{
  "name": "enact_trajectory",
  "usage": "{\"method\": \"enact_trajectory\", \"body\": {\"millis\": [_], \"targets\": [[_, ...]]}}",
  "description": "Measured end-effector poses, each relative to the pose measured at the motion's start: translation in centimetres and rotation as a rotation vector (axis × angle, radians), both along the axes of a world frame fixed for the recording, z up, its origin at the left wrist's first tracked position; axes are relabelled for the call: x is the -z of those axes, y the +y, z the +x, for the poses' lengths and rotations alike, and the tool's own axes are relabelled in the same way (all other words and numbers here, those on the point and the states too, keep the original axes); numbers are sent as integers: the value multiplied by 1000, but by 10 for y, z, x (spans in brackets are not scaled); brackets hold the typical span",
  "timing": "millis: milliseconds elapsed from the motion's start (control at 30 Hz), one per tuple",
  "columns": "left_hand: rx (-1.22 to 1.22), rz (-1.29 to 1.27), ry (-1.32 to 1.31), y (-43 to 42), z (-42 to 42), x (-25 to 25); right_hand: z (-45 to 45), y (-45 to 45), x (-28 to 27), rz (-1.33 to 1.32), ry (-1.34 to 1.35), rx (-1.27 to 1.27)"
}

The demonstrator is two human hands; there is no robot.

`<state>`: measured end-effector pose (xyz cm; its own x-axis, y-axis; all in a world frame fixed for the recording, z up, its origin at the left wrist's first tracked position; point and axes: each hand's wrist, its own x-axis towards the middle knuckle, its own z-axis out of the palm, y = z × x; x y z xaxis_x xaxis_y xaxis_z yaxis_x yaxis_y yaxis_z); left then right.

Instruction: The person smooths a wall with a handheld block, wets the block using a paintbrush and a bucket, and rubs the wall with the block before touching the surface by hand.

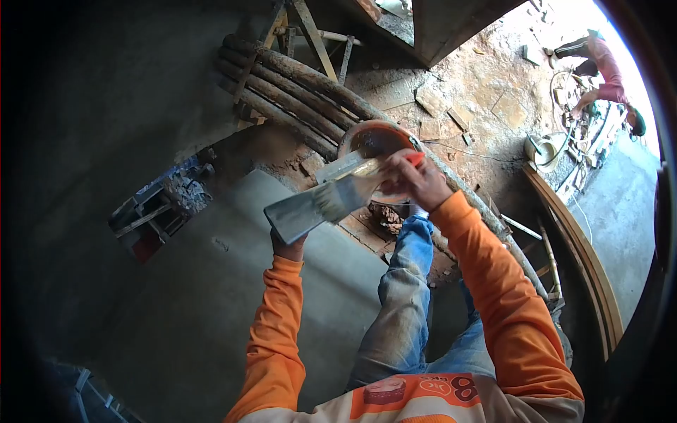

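My right hand (423, 185) is closed around the handle of a wide brush (358, 189), with a red end showing by the fingers. The brush's pale bristles lie against the face of a flat grey plastering trowel (293, 217). From below, my left hand (289, 248) holds that trowel; the plate hides most of its fingers. Behind the brush is a reddish round basin (348, 143), partly covered by the tools and my right hand. A smooth grey plastered surface (268, 296) stretches beside my left arm.
Long round poles (282, 88) run past the basin, beside a wooden trestle (314, 39). A debris-covered frame (166, 204) is at left. Farther off, a person in a reddish top (610, 70) bends near a pale bucket (543, 151). Long boards (582, 261) lie at right.
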<state>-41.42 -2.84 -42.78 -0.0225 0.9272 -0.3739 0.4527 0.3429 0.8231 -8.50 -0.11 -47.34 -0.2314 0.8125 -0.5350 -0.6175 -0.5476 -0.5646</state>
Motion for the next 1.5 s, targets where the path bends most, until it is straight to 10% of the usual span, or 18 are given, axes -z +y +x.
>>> {"method": "enact_trajectory", "body": {"millis": [533, 667, 733, 800, 833, 933, 1067, 1333, 1433, 1500], "targets": [[330, -13, 179, 9, 7, -27, -2, 6, 15, -151, -142, 187], [-21, -324, -264, 5, 0, -4, -25, 0, -8, -161, 424, 97], [-93, -367, -373, 0, -5, 3, -26, -7, 11, -330, 327, 175], [667, 208, 342, 19, 17, -35, -7, -18, 52, -328, 30, 146], [674, 221, 333, 21, 23, -42, 0, -21, 70, -365, -87, 213], [131, 43, -159, 3, 35, -66, 4, -50, 122, -275, -800, 102], [-224, -125, -578, -22, 55, -59, -12, -80, 115, 90, -1052, -226], [-282, -372, -921, -29, 159, -141, 48, -215, 32, -31, -1128, -454], [-154, -483, -950, -49, 206, -171, 91, -339, -66, -414, -1322, -1090], [-18, -525, -934, -67, 246, -200, 81, -489, -16, 19, -1504, -1044]]}}
